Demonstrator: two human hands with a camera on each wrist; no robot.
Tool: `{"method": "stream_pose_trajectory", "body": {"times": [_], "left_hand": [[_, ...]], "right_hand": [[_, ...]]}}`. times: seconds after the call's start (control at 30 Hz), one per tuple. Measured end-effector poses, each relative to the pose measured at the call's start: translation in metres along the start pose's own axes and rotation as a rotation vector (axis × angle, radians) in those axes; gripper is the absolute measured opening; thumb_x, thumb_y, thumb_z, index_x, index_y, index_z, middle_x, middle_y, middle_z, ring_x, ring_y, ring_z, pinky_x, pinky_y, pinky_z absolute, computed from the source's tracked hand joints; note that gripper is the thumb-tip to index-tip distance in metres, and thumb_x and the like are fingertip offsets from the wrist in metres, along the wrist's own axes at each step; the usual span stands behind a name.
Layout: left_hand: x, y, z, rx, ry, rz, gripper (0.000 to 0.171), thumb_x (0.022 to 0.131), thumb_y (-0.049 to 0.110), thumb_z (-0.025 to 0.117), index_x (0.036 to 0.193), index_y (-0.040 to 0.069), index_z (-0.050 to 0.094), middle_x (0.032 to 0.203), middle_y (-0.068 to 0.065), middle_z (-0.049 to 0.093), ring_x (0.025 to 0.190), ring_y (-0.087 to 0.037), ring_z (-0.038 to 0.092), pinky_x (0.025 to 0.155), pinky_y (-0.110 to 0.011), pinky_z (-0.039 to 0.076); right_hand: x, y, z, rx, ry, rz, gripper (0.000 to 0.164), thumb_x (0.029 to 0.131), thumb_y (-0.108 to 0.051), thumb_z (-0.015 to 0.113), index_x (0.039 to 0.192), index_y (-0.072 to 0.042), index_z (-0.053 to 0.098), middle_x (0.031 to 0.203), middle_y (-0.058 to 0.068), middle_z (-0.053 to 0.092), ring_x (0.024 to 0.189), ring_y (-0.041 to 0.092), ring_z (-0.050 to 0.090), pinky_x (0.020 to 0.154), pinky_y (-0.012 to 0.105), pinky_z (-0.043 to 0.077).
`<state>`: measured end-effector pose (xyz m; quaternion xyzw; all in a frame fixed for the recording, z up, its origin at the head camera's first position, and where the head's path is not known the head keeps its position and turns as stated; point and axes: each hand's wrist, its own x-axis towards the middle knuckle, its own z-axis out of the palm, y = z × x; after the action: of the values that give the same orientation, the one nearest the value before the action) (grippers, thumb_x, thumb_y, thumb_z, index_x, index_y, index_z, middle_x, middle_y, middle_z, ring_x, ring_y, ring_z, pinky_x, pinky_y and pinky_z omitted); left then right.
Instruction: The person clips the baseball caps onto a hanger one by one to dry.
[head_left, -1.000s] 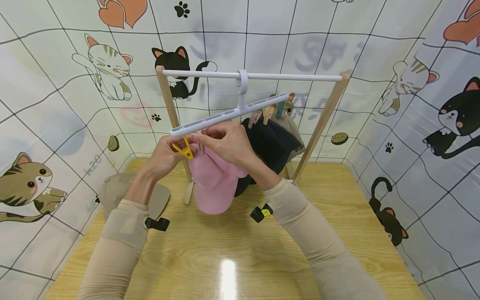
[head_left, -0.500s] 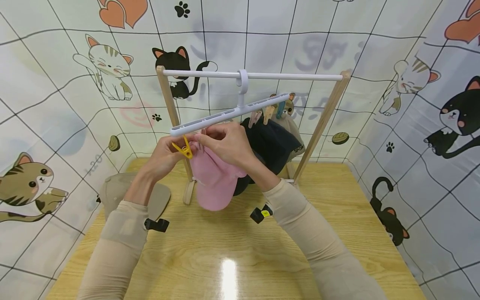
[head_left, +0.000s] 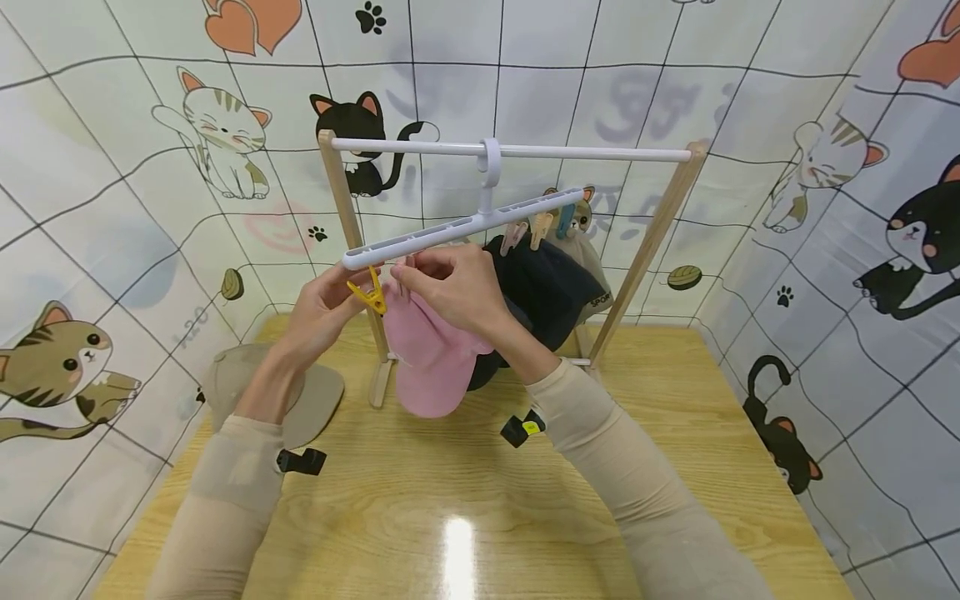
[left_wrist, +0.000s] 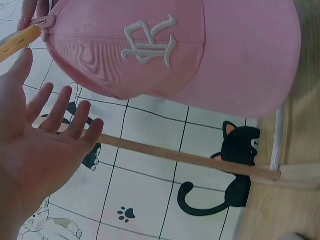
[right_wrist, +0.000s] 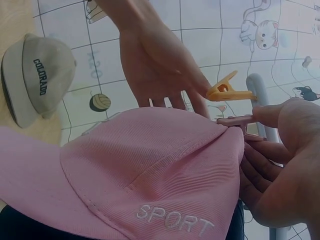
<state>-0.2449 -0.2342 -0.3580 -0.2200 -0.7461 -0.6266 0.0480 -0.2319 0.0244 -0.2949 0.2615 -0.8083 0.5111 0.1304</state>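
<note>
A pink cap (head_left: 433, 358) with a white embroidered emblem hangs brim-down below the low left end of a white clip hanger (head_left: 442, 235). At the cap's crown, my right hand (head_left: 467, 287) pinches a pink clothespin (right_wrist: 235, 121) between thumb and fingers; the clothespin's jaws bite the fabric. My left hand (head_left: 318, 315) is just left of the cap, its fingers extended and apart from the cloth in the left wrist view. Close by its thumb, a yellow clothespin (head_left: 369, 295) hangs from the hanger's left end.
Black (head_left: 551, 287) and beige caps (head_left: 588, 254) hang at right under several clothespins. The hanger hooks over a white rail (head_left: 600, 153) on a wooden stand (head_left: 647, 250). A beige "COLORADO" cap (head_left: 318, 400) lies on the wooden table (head_left: 390, 508) at left.
My left hand has let go of the pink cap's crown and drawn slightly left and back. The right hand stays at the pink clothespin; the cap's brim has shifted slightly up and right.
</note>
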Motion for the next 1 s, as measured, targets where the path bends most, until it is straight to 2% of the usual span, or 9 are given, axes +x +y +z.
{"method": "stream_pose_trajectory", "body": {"times": [0.13, 0.23, 0.33, 0.43, 0.5, 0.6, 0.77, 0.87, 1.0], "left_hand": [[-0.008, 0.001, -0.006, 0.086, 0.043, -0.021, 0.054, 0.117, 0.014, 0.06, 0.17, 0.015, 0.05, 0.167, -0.024, 0.057, 0.153, -0.029, 0.061, 0.109, -0.016, 0.056], [-0.015, -0.001, -0.012, 0.137, 0.079, -0.017, 0.055, 0.117, 0.02, 0.063, 0.17, 0.016, 0.05, 0.17, -0.022, 0.054, 0.162, -0.043, 0.05, 0.113, -0.015, 0.052], [-0.022, -0.004, -0.021, 0.212, 0.125, -0.022, 0.055, 0.116, 0.024, 0.066, 0.169, 0.016, 0.052, 0.171, -0.017, 0.055, 0.164, -0.038, 0.048, 0.123, -0.02, 0.047], [-0.032, -0.007, -0.031, 0.285, 0.169, -0.047, 0.056, 0.115, 0.029, 0.069, 0.167, 0.016, 0.054, 0.171, -0.012, 0.055, 0.164, -0.033, 0.047, 0.135, -0.036, 0.039], [-0.039, -0.009, -0.039, 0.321, 0.185, -0.068, 0.058, 0.115, 0.032, 0.068, 0.168, 0.017, 0.053, 0.173, -0.012, 0.054, 0.165, -0.035, 0.045, 0.138, -0.05, 0.036], [-0.052, -0.013, -0.052, 0.39, 0.202, -0.11, 0.061, 0.116, 0.039, 0.066, 0.171, 0.019, 0.05, 0.175, -0.013, 0.051, 0.166, -0.039, 0.042, 0.137, -0.062, 0.032], [-0.074, -0.023, -0.076, 0.553, 0.243, -0.178, 0.066, 0.116, 0.05, 0.062, 0.174, 0.021, 0.045, 0.179, -0.015, 0.045, 0.165, -0.047, 0.039, 0.132, -0.073, 0.032], [-0.086, -0.03, -0.088, 0.639, 0.292, -0.172, 0.065, 0.117, 0.047, 0.06, 0.172, 0.015, 0.047, 0.178, -0.021, 0.044, 0.163, -0.054, 0.039, 0.129, -0.079, 0.03], [-0.103, -0.041, -0.102, 0.711, 0.357, -0.142, 0.057, 0.119, 0.034, 0.056, 0.166, 0.002, 0.05, 0.172, -0.033, 0.045, 0.16, -0.063, 0.038, 0.129, -0.083, 0.026]], "right_hand": [[0.0, 0.001, 0.0, 0.004, 0.014, -0.006, 0.02, 0.104, -0.034, 0.082, 0.096, -0.017, 0.089, 0.085, -0.002, 0.083, 0.084, 0.009, 0.077, 0.075, 0.028, 0.056], [0.001, 0.001, 0.001, 0.009, 0.022, -0.019, 0.02, 0.104, -0.034, 0.082, 0.097, -0.016, 0.089, 0.085, -0.001, 0.084, 0.084, 0.009, 0.078, 0.074, 0.027, 0.057], [0.002, 0.003, 0.002, 0.01, 0.026, -0.029, 0.019, 0.104, -0.033, 0.083, 0.098, -0.016, 0.09, 0.086, -0.001, 0.084, 0.083, 0.008, 0.078, 0.075, 0.027, 0.058], [0.002, 0.004, 0.003, 0.012, 0.033, -0.032, 0.019, 0.103, -0.033, 0.083, 0.099, -0.016, 0.09, 0.086, -0.001, 0.084, 0.083, 0.009, 0.078, 0.074, 0.026, 0.058], [0.002, 0.004, 0.004, 0.015, 0.037, -0.031, 0.018, 0.103, -0.033, 0.083, 0.099, -0.016, 0.09, 0.086, -0.001, 0.084, 0.083, 0.009, 0.078, 0.074, 0.026, 0.058], [0.001, 0.003, 0.005, 0.024, 0.044, -0.029, 0.018, 0.103, -0.033, 0.084, 0.101, -0.016, 0.091, 0.087, 0.0, 0.085, 0.083, 0.009, 0.079, 0.074, 0.025, 0.059], [0.0, 0.003, 0.006, 0.039, 0.057, -0.041, 0.017, 0.102, -0.032, 0.085, 0.099, -0.016, 0.09, 0.086, 0.0, 0.084, 0.081, 0.009, 0.079, 0.073, 0.025, 0.06], [0.0, 0.004, 0.007, 0.041, 0.068, -0.052, 0.018, 0.102, -0.032, 0.086, 0.096, -0.015, 0.089, 0.085, 0.001, 0.084, 0.08, 0.009, 0.079, 0.073, 0.025, 0.06], [0.0, 0.005, 0.008, 0.051, 0.08, -0.066, 0.018, 0.101, -0.03, 0.087, 0.096, -0.013, 0.089, 0.086, 0.002, 0.084, 0.08, 0.01, 0.079, 0.072, 0.024, 0.06]]}}
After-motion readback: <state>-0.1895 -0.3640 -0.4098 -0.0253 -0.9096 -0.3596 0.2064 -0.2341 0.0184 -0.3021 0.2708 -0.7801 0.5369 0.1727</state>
